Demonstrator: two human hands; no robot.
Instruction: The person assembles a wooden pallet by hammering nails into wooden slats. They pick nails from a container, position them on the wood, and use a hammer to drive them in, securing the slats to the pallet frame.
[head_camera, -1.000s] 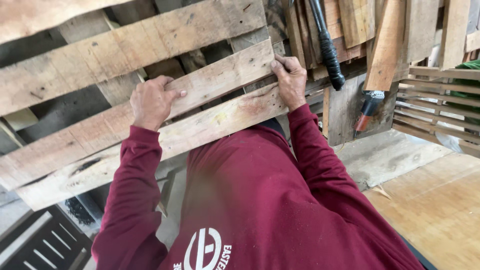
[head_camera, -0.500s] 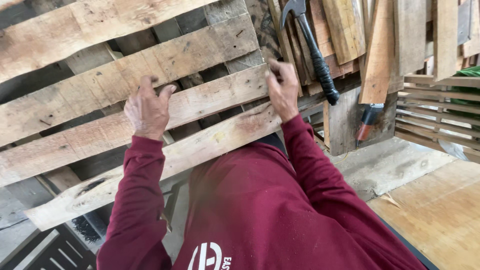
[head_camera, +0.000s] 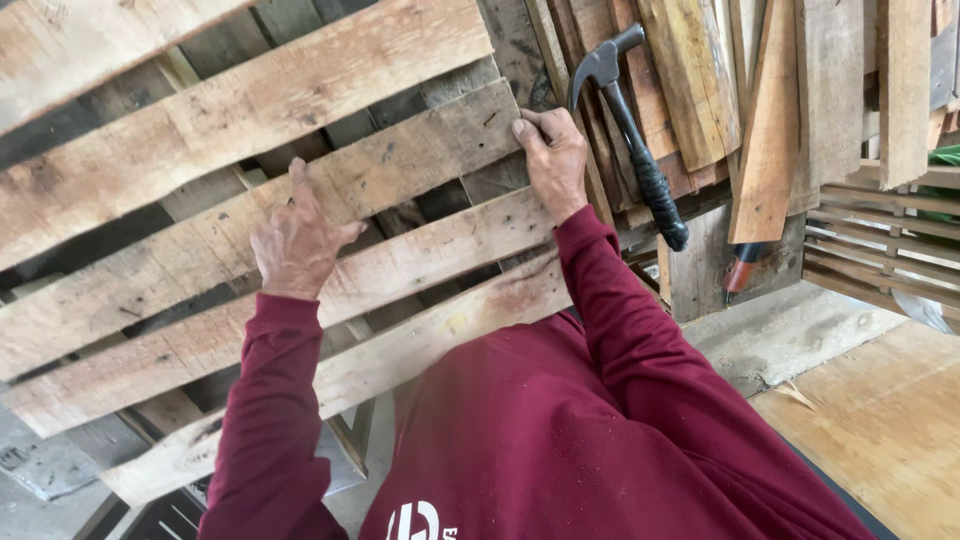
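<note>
Weathered wooden pallet (head_camera: 400, 170) tilted upright, slats running diagonally.

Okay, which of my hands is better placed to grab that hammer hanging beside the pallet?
Probably the right hand. It grips the pallet at its slat ends, right beside the hammer hanging among the stacked boards. The left hand lies flat on a slat farther away.

Dark maroon long-sleeved cotton shirt (head_camera: 560, 430), ribbed snug cuffs just below the bare left hand (head_camera: 298, 243) and bare right hand (head_camera: 552, 157), white printed round emblem at shirt's lower edge, soft folds along both sleeves
</note>
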